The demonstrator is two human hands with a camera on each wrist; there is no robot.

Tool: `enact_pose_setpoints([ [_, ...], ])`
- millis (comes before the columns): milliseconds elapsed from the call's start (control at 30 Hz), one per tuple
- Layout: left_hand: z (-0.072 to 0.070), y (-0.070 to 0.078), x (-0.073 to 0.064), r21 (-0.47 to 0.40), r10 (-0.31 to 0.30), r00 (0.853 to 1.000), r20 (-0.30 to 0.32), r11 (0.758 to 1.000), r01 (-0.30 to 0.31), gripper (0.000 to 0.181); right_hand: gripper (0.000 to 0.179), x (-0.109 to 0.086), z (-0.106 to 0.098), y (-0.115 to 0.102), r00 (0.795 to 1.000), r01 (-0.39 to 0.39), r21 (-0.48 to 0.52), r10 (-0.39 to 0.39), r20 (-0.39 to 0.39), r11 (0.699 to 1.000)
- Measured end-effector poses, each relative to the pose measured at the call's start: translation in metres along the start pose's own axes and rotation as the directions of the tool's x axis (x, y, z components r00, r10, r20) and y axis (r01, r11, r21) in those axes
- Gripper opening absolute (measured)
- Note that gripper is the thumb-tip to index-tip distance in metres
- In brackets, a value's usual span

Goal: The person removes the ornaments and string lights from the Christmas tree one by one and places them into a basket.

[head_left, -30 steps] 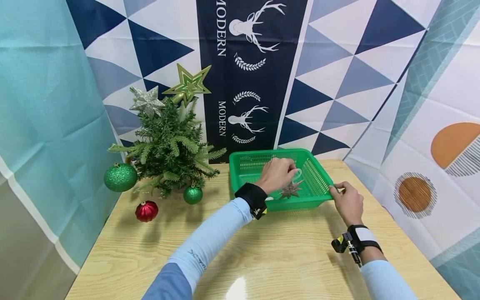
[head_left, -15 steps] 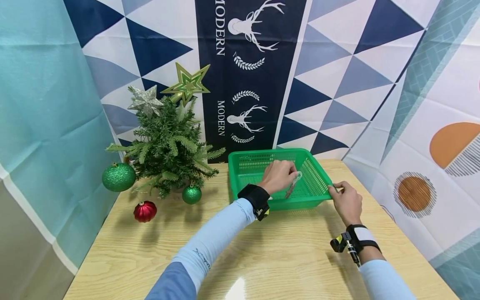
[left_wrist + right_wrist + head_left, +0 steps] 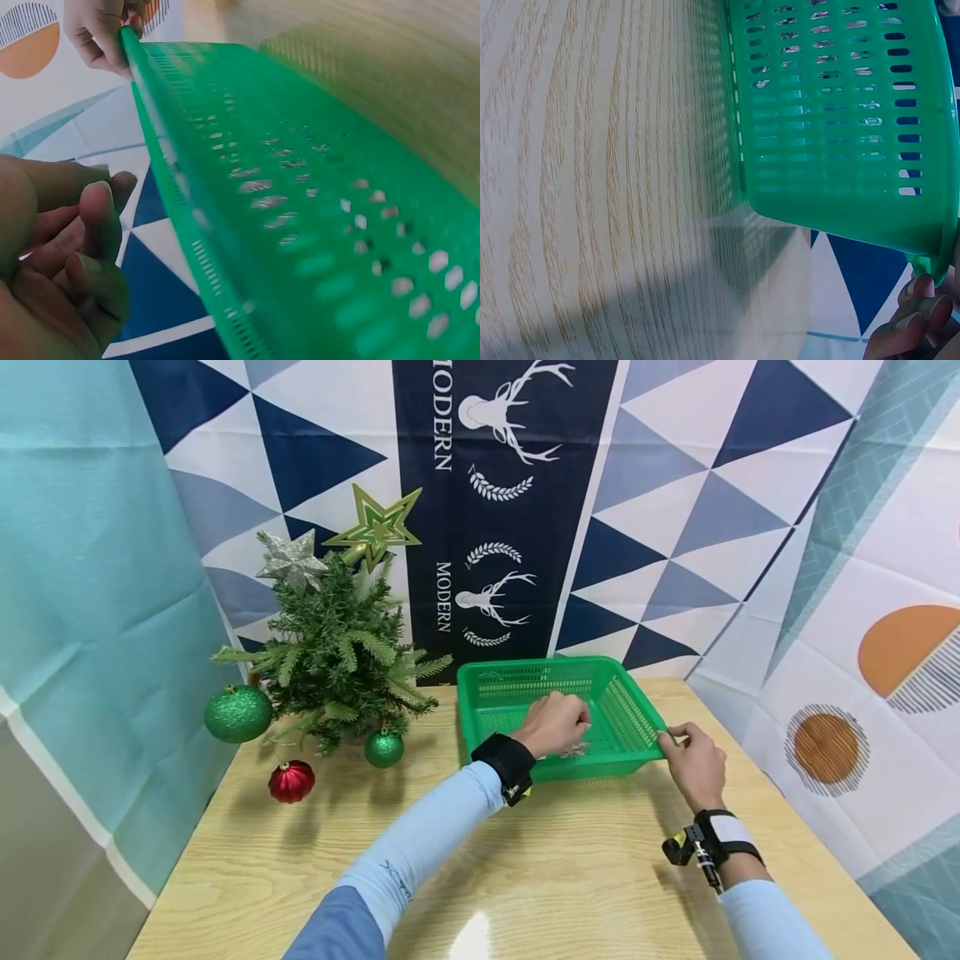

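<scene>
Over the green plastic basket [image 3: 517, 667] my left hand [image 3: 553, 725] has its fingers curled, thumb and index tips together in the left wrist view. A silvery spiky star ornament [image 3: 576, 749] shows just below it, mostly hidden by the hand; the star [image 3: 268, 201] glints through the basket wall slots. I cannot tell whether its loop is between my left fingertips. My right hand [image 3: 697, 764] grips the basket's right front corner, thumb on the rim; in the right wrist view the fingers [image 3: 919, 315] curl at that corner.
A small artificial Christmas tree [image 3: 337, 652] stands at the left, bearing a gold-green star [image 3: 378, 529], a silver star [image 3: 294, 558], green balls [image 3: 237, 713] and a red ball [image 3: 291, 782]. The wooden table [image 3: 570, 868] meets patterned cloth [image 3: 675, 527] behind.
My left hand has dropped slightly and shifted left from half a second ago. The star and its clear loop, earlier visible beside the fingers, are now mostly behind the hand. Right hand unchanged.
</scene>
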State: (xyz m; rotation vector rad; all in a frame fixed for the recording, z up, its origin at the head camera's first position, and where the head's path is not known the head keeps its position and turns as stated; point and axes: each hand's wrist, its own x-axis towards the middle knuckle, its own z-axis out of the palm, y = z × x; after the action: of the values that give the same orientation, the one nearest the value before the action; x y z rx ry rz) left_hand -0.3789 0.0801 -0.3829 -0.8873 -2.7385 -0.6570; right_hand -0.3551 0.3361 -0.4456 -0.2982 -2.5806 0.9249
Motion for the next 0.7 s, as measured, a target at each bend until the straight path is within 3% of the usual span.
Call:
enact_pose_setpoints([
  [67,-0.010,-0.001,-0.004,0.025,0.023,1.000,0.006,0.999,-0.023,0.017,0.040,-0.001,0.001,0.000,1.000,0.001,0.002,-0.001,0.006,1.000],
  [167,-0.038,0.000,-0.010,0.042,0.056,0.998,-0.010,0.998,-0.055,0.017,0.040,-0.002,0.002,0.001,1.000,0.003,0.006,-0.003,0.003,1.000],
  [333,-0.115,0.002,-0.022,0.047,0.110,0.985,-0.135,0.993,-0.105,0.016,0.040,0.000,-0.002,0.003,1.000,0.019,0.005,-0.019,-0.009,1.000],
  [433,-0.168,-0.002,-0.035,0.054,0.136,0.956,-0.259,0.991,-0.127,0.015,0.040,0.000,-0.003,0.004,0.999,0.030,0.001,-0.030,-0.009,1.000],
  [533,-0.219,-0.011,-0.052,0.047,0.142,0.913,-0.382,0.990,-0.134,0.015,0.039,-0.001,-0.003,0.005,0.999,0.034,0.002,-0.034,-0.007,0.999],
  [700,-0.286,-0.036,-0.086,0.041,0.036,0.861,-0.507,0.999,-0.018,0.018,0.040,-0.001,0.001,0.001,0.999,0.030,0.019,-0.030,0.014,0.999],
])
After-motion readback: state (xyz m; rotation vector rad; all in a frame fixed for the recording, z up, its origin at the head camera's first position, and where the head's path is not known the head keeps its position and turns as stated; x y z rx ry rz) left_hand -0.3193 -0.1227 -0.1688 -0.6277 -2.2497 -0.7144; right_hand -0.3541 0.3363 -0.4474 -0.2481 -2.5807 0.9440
